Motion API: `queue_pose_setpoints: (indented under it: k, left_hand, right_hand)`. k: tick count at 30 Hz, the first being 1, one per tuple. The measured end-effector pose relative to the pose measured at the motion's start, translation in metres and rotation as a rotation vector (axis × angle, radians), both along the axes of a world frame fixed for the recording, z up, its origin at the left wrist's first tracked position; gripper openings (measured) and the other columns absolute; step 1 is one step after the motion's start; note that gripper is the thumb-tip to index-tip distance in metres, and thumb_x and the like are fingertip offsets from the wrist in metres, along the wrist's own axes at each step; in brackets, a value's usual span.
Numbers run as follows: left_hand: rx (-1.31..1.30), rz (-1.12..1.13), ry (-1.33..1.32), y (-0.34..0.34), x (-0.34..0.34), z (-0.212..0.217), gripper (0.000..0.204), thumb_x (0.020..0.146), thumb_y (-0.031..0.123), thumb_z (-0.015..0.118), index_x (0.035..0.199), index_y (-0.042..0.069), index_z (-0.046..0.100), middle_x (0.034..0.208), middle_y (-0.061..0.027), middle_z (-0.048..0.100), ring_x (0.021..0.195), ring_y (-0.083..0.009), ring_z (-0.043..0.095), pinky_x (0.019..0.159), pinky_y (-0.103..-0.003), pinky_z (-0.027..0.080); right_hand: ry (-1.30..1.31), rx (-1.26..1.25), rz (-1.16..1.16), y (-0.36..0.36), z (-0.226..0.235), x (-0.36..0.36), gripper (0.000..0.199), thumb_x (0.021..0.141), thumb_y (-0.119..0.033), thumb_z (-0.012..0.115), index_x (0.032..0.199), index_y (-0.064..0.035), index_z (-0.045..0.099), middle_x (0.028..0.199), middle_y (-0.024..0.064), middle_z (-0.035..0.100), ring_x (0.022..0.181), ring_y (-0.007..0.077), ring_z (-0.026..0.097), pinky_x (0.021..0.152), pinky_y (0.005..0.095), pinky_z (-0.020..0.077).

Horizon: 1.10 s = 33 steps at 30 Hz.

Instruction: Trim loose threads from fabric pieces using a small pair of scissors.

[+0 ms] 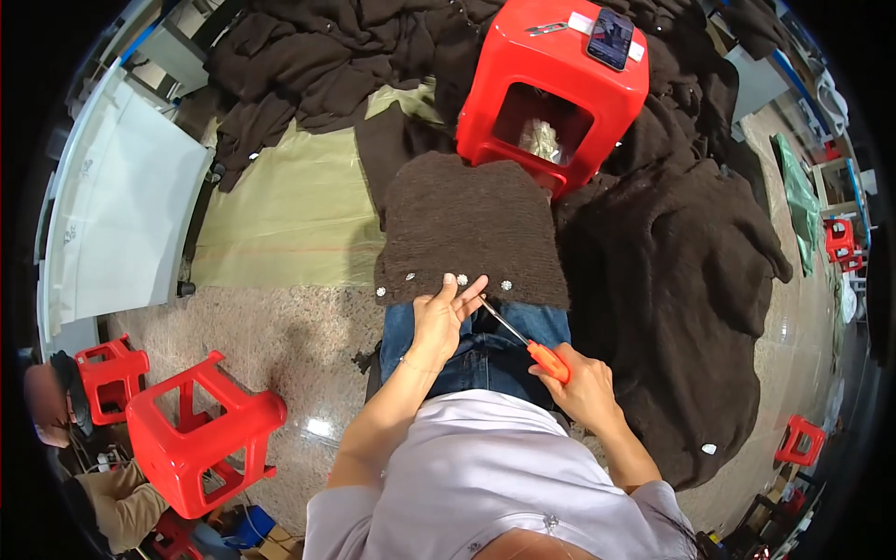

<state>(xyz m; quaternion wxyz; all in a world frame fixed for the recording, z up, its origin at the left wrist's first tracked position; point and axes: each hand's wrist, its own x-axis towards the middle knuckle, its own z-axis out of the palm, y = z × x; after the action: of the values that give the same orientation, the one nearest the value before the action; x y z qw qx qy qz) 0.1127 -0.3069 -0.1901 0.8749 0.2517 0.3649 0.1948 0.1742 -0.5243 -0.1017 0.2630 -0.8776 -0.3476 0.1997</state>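
Observation:
A dark brown knitted garment piece (469, 210) lies across my lap, with several sparkling buttons or ornaments (507, 285) along its near edge. My left hand (436, 329) pinches that edge near the middle, its thumb up beside one ornament (462, 279). In my right hand (586, 392) is a screwdriver-like tool (549, 361) with an orange handle and a thin metal shaft. The shaft points up and left, its tip at the edge beside my left fingers. Exactly what the tip touches is hidden.
A red plastic stool (551, 65) ahead bears a phone (610, 39) and small snips (547, 29). Brown knitted garments (672, 308) are heaped right and far. Yellowish sheeting (280, 205) covers floor ahead left. A red stool (191, 439) lies tipped at lower left, near another person's leg (121, 509).

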Motion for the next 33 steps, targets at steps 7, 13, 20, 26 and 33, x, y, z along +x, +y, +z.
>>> queue_pose_setpoints:
  k: [7,13,20,26,33]
  left_hand:
    - [0.060,-0.092,0.060,-0.002,-0.005,-0.007,0.037,0.098,0.029,0.058,0.085,-0.005,0.054,0.103,-0.0219,0.063,0.106,-0.0392,0.065,0.073,-0.039,0.060]
    - [0.001,-0.262,0.083,-0.013,0.009,-0.005,0.031,0.097,0.025,0.061,0.105,-0.005,0.058,0.103,-0.0176,0.066,0.091,-0.0260,0.070,0.070,-0.034,0.060]
    - [-0.030,-0.247,0.120,-0.019,0.027,-0.028,0.020,0.091,0.014,0.068,0.098,-0.005,0.064,0.095,-0.0148,0.068,0.080,-0.0211,0.068,0.074,-0.029,0.058]
    - [0.363,-0.479,0.250,-0.024,0.018,-0.031,0.018,0.095,0.008,0.059,0.090,-0.007,0.067,0.084,-0.0147,0.069,0.066,-0.0150,0.064,0.058,-0.026,0.051]
    - [1.231,-1.806,-0.329,-0.085,0.011,0.039,0.034,0.090,0.019,0.051,0.120,0.010,0.063,0.087,-0.0215,0.068,0.089,-0.0371,0.066,0.081,-0.046,0.051]
  right_hand:
    - [-0.018,-0.015,0.025,-0.002,-0.015,-0.006,0.032,0.083,-0.034,0.075,0.082,-0.0058,0.060,0.057,0.0156,0.060,0.054,0.0363,0.062,0.049,0.0414,0.0476]
    - [0.032,0.006,-0.136,-0.018,-0.007,0.004,0.029,0.082,-0.030,0.075,0.082,-0.0051,0.060,0.059,0.0148,0.059,0.057,0.0365,0.062,0.051,0.0410,0.0467]
    - [0.026,-0.106,-0.192,-0.042,-0.006,0.001,0.030,0.083,-0.033,0.074,0.083,-0.0057,0.060,0.060,0.0157,0.059,0.059,0.0370,0.062,0.052,0.0414,0.0463]
    - [0.035,-0.099,-0.198,-0.033,-0.002,0.003,0.027,0.086,-0.027,0.073,0.086,-0.0040,0.060,0.060,0.0164,0.058,0.059,0.0350,0.063,0.055,0.0390,0.0471]
    - [-0.025,0.345,-0.349,0.015,0.016,0.029,0.039,0.073,-0.017,0.083,0.100,-0.0012,0.060,0.088,0.0143,0.062,0.073,0.0309,0.062,0.066,0.0351,0.0509]
